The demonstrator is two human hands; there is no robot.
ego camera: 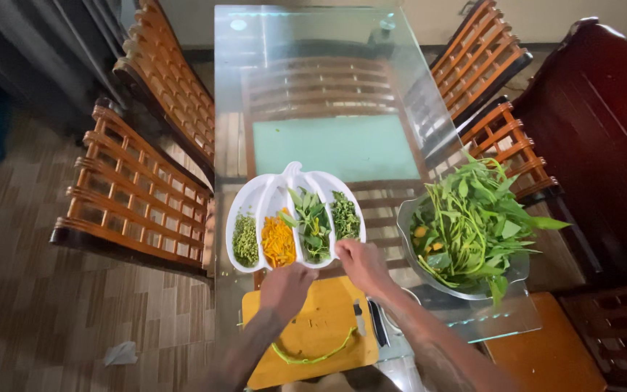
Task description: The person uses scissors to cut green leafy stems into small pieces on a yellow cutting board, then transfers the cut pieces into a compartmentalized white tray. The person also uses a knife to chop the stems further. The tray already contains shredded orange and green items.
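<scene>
One white pumpkin-shaped dish (pixel 255 194) on the glass worktop (pixel 313 43), four filled sections: two green, one orange, one leafy. One bowl of greens (pixel 473 225) at three o'clock. Both hands (pixel 286 287) (pixel 361 263) at the dish's six o'clock rim; fingers hidden beneath, grip impossible to tell. One yellow board (pixel 321 327) partly covered below.

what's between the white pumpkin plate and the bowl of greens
Bare glass tabletop only, in the head view, between the white pumpkin plate and bowl of greens.
</scene>
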